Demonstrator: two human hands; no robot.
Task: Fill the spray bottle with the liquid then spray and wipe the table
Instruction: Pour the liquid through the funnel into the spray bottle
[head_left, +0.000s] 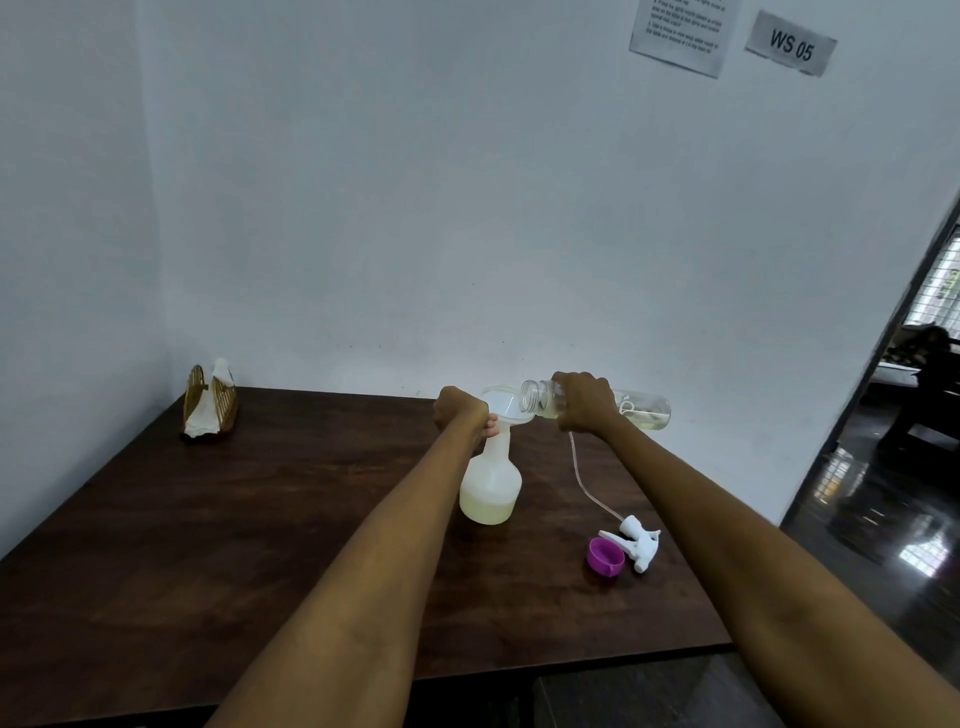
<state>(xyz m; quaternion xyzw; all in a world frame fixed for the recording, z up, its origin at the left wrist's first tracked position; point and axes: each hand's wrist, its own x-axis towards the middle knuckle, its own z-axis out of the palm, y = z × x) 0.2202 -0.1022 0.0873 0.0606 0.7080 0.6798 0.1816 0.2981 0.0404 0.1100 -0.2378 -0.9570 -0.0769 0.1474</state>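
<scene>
While my right hand (584, 402) grips the tipped clear glass bottle (597, 408), my left hand (460, 413) clenches the funnel (506, 408).
Translucent plastic spray bottle (491, 483) upright; purple cap (605, 557) at its four o'clock.

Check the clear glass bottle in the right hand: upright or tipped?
Tipped, nearly horizontal: the right hand holds the clear glass bottle, uncapped mouth over the white plastic funnel.

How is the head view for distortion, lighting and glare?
Head view: wide-angle stretch elongates both forearms and tilts the door frame; dim, even light on the table; bright reflections on the floor at right; wall notice text too blurred to read.
</scene>
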